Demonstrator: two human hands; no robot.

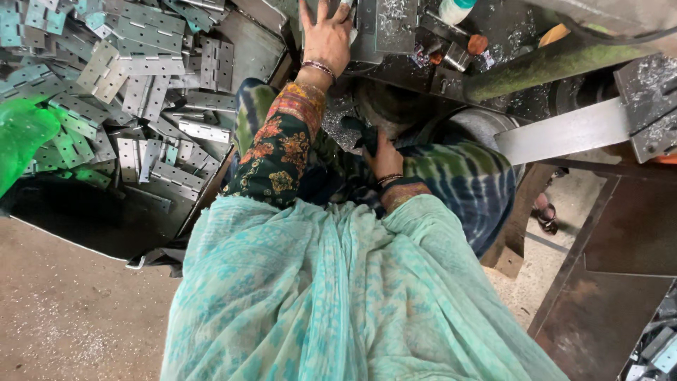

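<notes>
Metal-strewn machine bench (395,28); both hands' (326,35) fingers cut off or hidden, grip unreadable.

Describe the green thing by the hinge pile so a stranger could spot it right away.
Start at the big heap of flat metal hinges filling the upper left. Follow the heap to the picture's left edge, where a bright green translucent plastic bag lies bunched. It is the only soft, vividly coloured thing among the grey steel plates.

left hand (326,37) fingers (323,10) cropped at top, right hand (386,159) fingers hidden
</notes>
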